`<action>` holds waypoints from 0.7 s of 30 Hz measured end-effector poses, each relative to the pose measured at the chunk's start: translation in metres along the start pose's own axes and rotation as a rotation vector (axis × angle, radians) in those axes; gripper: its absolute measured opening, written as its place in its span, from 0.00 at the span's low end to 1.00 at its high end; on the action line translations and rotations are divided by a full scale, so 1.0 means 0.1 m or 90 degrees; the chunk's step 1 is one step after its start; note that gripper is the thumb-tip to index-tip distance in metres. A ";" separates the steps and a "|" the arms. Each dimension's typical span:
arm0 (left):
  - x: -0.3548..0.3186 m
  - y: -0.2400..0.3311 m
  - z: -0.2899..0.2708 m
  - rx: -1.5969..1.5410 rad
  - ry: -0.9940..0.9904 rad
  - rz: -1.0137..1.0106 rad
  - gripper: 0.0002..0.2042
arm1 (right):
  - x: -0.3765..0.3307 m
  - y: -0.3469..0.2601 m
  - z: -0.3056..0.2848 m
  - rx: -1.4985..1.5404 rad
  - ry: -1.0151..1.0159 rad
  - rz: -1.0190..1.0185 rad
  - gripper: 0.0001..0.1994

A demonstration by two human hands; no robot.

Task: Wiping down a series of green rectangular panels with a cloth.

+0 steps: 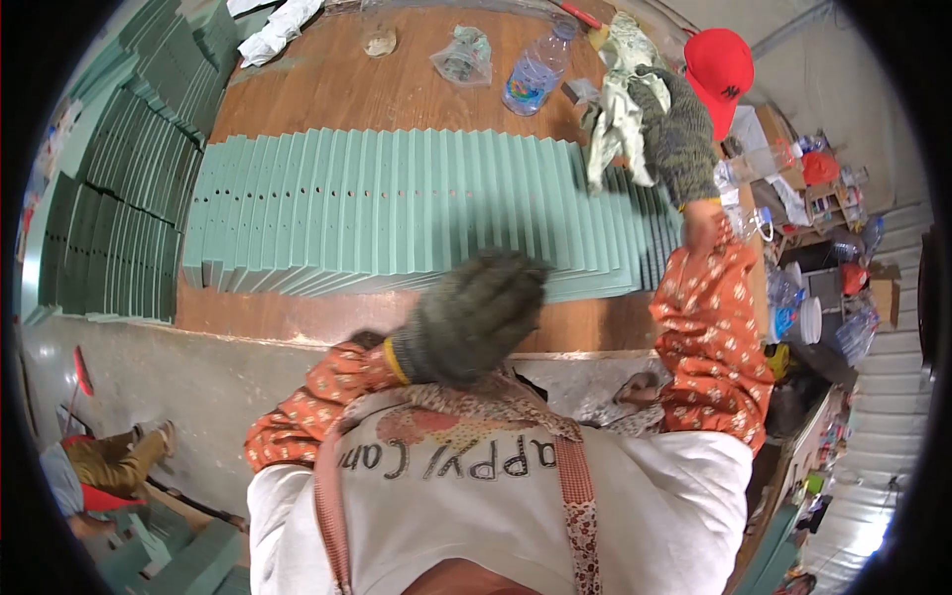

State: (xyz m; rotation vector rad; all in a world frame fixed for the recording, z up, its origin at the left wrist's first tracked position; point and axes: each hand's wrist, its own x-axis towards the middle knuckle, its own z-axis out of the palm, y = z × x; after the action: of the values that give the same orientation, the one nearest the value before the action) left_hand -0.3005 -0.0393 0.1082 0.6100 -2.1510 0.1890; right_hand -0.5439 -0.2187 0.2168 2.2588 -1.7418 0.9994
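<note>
Worker's right gloved hand (676, 134) curled round crumpled pale cloth (620, 119), at right rear of green board row (397, 203). Left gloved hand (476, 315) blurred, loosely bent, hold impossible to make out; near row's front edge. Narrow strip of table (258, 313) before row, wider behind. Bottle (551, 50), coloured label (528, 91); white shirt (456, 521), dark lettering (429, 458).

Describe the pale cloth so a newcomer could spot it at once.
Find the brown wooden tabletop with its row of green panels. At the row's right end, the gloved right hand holds the cloth. Unlike the clear bottle to its left, it is limp, crumpled and opaque.
</note>
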 end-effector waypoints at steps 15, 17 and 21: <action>0.55 -0.79 -0.88 -0.945 -0.048 -0.506 0.14 | 0.01 -0.39 0.63 0.036 -0.186 -0.248 0.19; 0.45 -0.51 -0.55 -0.169 -0.224 -0.462 0.26 | -0.26 -0.37 1.06 0.041 -0.205 -0.288 0.19; 0.34 -0.82 -0.40 0.188 -0.298 -0.219 0.35 | -0.30 -0.79 0.94 0.027 -0.302 -0.307 0.15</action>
State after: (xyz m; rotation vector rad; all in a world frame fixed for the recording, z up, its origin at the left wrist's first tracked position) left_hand -0.2492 -0.1094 0.1530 1.2884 -2.4325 0.1894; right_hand -0.4368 -0.2123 0.1500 2.9116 -1.1830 0.4305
